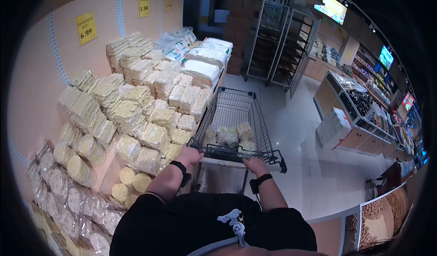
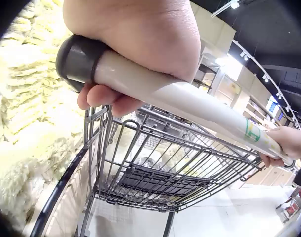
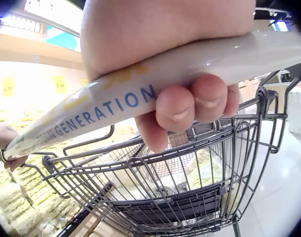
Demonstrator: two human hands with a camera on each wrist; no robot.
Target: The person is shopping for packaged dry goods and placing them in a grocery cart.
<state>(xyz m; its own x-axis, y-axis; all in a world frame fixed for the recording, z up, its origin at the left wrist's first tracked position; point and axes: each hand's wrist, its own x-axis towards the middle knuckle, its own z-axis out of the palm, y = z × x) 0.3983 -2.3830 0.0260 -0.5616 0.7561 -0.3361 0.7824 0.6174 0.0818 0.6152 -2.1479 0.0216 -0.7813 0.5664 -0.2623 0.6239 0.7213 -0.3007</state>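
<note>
My left hand (image 2: 135, 39) grips the pale handlebar (image 2: 190, 103) of a shopping cart near its black end cap (image 2: 76, 59), fingertips showing below the bar. Further along the same bar, my right hand (image 3: 175, 54) is curled round it beside blue printed letters (image 3: 106, 111). In the head view both hands hold the bar at the near end of the dark wire cart (image 1: 234, 106). Several wrapped packs (image 1: 227, 135) lie low in the basket, partly hidden by the wire.
Stacks of wrapped dried noodles (image 1: 132, 106) fill the shelf on the left, close beside the cart. White bags (image 1: 202, 72) lie at its far end. Wheeled racks (image 1: 277, 47) stand ahead. A bulk-goods counter (image 1: 359, 115) is across the tiled floor (image 1: 300, 151) on the right.
</note>
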